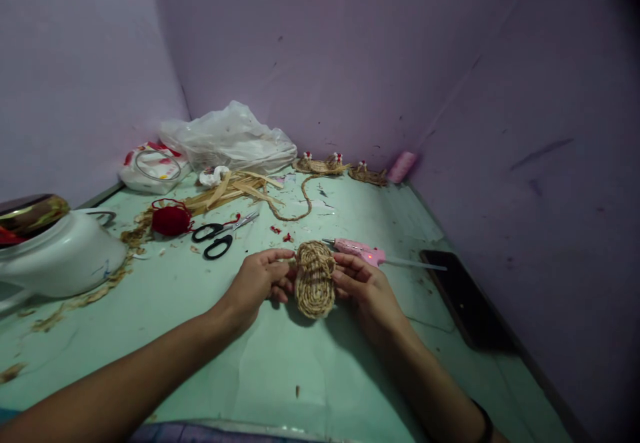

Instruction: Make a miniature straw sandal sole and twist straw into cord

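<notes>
Between my two hands is a small slipper of coiled, braided straw cord [315,290], with a strap across its upper part. My left hand [263,278] pinches its left edge with thumb and fingers. On the opposite edge, my right hand [364,286] grips it the same way. A pink glue gun [357,251] lies just beyond my right hand, its small light glowing red and a glue stick [417,265] poking out of its back. Black-handled scissors [223,235] rest on the table past my left hand.
Red yarn ball [171,219], dry straw strips [225,193] and braided cord [306,196] lie behind. A plastic bag [235,140], finished straw slippers [320,165] and a pink spool [401,167] line the wall. A white pot [65,256] stands left, a phone [467,300] right.
</notes>
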`<state>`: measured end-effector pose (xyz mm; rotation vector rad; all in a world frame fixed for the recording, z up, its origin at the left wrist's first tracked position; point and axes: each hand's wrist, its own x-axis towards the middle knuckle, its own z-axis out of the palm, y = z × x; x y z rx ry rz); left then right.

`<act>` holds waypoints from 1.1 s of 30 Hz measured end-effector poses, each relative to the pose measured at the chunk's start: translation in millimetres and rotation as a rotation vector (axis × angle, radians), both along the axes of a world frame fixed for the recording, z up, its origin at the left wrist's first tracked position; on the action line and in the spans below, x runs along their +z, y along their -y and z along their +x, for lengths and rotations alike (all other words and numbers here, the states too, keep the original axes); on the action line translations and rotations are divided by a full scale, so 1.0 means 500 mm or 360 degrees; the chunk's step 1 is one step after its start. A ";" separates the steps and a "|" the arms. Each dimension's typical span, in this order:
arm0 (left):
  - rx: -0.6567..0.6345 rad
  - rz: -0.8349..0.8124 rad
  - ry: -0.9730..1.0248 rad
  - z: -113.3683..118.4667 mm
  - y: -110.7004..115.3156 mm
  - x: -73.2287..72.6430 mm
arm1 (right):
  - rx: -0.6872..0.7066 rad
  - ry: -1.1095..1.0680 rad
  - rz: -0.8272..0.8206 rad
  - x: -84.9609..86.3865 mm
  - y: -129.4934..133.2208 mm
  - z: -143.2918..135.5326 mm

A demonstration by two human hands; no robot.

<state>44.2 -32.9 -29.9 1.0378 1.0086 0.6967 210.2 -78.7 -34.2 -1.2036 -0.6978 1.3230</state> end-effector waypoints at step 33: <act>-0.1040 0.1824 -0.1404 -0.024 0.003 0.028 | 0.0280 0.2172 0.0858 -0.033 0.063 -0.062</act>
